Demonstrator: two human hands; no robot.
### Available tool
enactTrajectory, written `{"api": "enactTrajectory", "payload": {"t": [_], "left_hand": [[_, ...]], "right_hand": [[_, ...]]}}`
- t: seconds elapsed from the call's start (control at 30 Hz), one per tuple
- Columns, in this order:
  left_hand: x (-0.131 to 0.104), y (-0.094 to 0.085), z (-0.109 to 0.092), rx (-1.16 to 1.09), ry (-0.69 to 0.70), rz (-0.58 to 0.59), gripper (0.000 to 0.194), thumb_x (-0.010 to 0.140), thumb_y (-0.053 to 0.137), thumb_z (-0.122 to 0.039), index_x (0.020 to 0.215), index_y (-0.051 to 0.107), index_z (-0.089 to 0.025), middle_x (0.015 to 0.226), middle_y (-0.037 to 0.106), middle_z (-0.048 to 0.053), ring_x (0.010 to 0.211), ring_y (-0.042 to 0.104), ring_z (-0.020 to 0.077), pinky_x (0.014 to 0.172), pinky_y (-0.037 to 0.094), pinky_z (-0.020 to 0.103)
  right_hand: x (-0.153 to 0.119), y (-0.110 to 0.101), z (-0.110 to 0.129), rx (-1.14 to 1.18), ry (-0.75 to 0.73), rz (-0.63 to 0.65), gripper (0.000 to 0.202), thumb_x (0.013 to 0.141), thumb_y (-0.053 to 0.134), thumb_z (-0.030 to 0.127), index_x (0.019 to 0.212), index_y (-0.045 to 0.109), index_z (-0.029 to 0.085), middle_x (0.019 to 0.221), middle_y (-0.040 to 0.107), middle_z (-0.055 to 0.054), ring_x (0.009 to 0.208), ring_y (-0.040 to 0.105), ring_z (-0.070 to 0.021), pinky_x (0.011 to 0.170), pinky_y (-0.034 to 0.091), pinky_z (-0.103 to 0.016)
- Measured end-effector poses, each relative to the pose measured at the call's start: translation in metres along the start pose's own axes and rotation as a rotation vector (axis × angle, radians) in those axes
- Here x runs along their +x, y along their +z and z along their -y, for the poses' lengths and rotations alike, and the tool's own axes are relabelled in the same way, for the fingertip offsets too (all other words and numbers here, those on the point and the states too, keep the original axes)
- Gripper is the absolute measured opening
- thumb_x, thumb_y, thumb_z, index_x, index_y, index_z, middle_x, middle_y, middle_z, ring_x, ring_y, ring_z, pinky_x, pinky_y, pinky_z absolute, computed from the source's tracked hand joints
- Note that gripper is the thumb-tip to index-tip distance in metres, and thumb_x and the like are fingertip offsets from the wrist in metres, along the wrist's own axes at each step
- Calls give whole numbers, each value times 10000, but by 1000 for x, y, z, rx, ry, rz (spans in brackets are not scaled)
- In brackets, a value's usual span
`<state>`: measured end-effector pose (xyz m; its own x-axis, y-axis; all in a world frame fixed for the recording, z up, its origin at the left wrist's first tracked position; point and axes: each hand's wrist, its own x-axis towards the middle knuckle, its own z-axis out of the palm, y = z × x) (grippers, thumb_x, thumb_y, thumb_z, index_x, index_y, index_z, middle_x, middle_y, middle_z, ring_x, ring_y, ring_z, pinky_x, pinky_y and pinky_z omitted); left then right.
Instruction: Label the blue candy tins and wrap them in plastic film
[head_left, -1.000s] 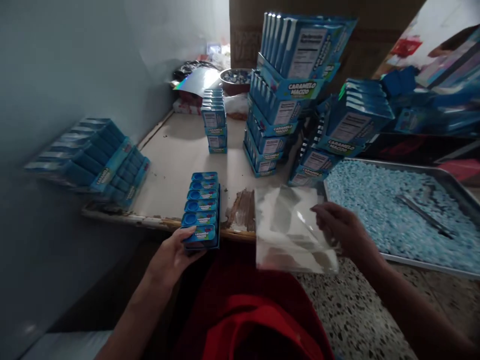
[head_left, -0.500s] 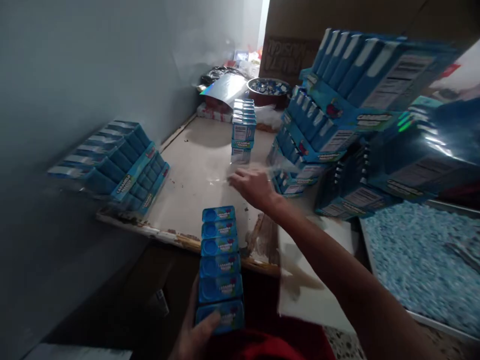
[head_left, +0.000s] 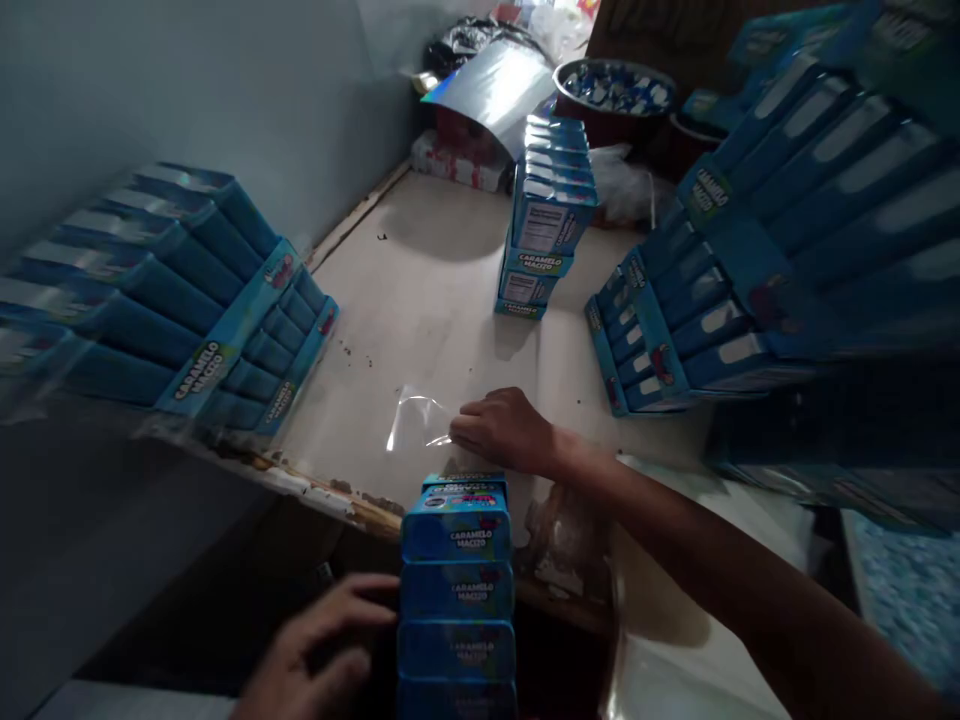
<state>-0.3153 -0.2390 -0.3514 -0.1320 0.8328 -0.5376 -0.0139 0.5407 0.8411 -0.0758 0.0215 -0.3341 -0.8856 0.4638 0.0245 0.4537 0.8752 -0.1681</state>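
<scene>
My right hand [head_left: 502, 430] is closed in a pinch on a clear plastic film [head_left: 420, 418] over the pale tabletop. Its forearm reaches in from the lower right. Just below that hand, a row of blue candy boxes [head_left: 457, 590] labelled "Caramelo Macizo" stretches toward me past the table's front edge. My left hand [head_left: 322, 640], slightly blurred, is on the left side of this row with fingers apart. Its fingertips are at the boxes' side; I cannot tell whether they touch. What supports the row is hidden.
A film-wrapped stack of blue boxes [head_left: 217, 310] stands at the left. Another narrow stack [head_left: 551, 215] is farther back, and taller stacks [head_left: 720, 270] rise at the right. Behind are a round tub of wrapped candies [head_left: 615, 90] and a shiny sheet [head_left: 495, 85]. The table's front edge [head_left: 330, 497] is worn.
My left hand has come off the row of boxes, where its thumb lay on top, to the left side. My right hand is now nearer the row's far end. The view has shifted closer.
</scene>
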Motion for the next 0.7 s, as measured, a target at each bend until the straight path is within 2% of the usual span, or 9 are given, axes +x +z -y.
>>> {"api": "enactTrajectory", "payload": {"t": [0.03, 0.1, 0.13, 0.23, 0.3, 0.37, 0.47, 0.6, 0.7], "left_hand": [[11, -4, -14, 154, 97, -88, 251, 664, 854, -526, 833, 821, -344, 1087, 776, 73, 1103, 697, 387, 1054, 541, 522], [40, -4, -47, 376, 348, -323, 311, 695, 850, -471, 976, 808, -347, 1011, 769, 51, 979, 712, 326, 1005, 559, 478], [56, 0, -64, 484, 489, -345, 313, 713, 842, -445, 1005, 799, -340, 1036, 762, 48, 1005, 698, 316, 1018, 545, 471], [103, 23, -101, 822, 831, -155, 233, 808, 766, -366, 1036, 789, -326, 1161, 735, 60, 1093, 643, 300, 1026, 506, 457], [125, 38, -112, 981, 943, -35, 201, 867, 683, -284, 1042, 780, -296, 1154, 726, 76, 1059, 635, 286, 966, 498, 429], [134, 47, -111, 1110, 985, 26, 178, 904, 601, -219, 951, 769, -254, 990, 725, 83, 928, 635, 261, 845, 484, 382], [125, 44, -100, 1207, 963, 35, 230, 933, 533, -184, 818, 728, -227, 794, 667, 63, 766, 592, 223, 690, 417, 324], [97, 37, -89, 1109, 869, -38, 215, 926, 534, -214, 914, 746, -248, 870, 707, 60, 789, 623, 217, 653, 418, 299], [79, 44, -93, 1037, 783, -114, 221, 921, 557, -299, 1002, 762, -280, 927, 723, 53, 789, 651, 220, 650, 456, 301]], "right_hand": [[2, 0, 0, 0, -51, -3, 303, 1067, 468, 281, 877, 690, 202, 852, 735, -18, 661, 544, -118, 604, 190, -313], [3, 1, 0, 23, -125, 1, 290, 1063, 475, 261, 870, 683, 205, 833, 721, -11, 650, 526, -111, 607, 193, -314], [2, 1, 0, 48, -143, 9, 286, 1061, 484, 264, 870, 689, 207, 833, 719, -9, 651, 528, -109, 607, 197, -311], [1, 0, -1, 190, -135, 33, 262, 1044, 541, 317, 898, 735, 218, 866, 730, -3, 694, 575, -105, 607, 238, -285], [2, -1, -3, 304, -110, 52, 218, 1018, 600, 336, 929, 768, 228, 875, 737, 0, 744, 615, -110, 615, 274, -263], [3, -1, -5, 399, -94, 90, 178, 996, 643, 330, 962, 785, 228, 872, 742, -2, 788, 643, -118, 635, 309, -242], [-6, -4, -7, 487, -26, 146, 139, 947, 698, 248, 1056, 780, 220, 890, 755, -2, 799, 650, -119, 677, 346, -226], [-44, -10, -1, 393, 167, 144, 71, 886, 715, 166, 911, 767, 207, 830, 739, 4, 720, 610, -122, 635, 326, -241], [-71, -17, 13, 365, 430, 73, 54, 848, 759, 177, 806, 763, 211, 788, 724, 2, 685, 607, -128, 609, 332, -248]]}}
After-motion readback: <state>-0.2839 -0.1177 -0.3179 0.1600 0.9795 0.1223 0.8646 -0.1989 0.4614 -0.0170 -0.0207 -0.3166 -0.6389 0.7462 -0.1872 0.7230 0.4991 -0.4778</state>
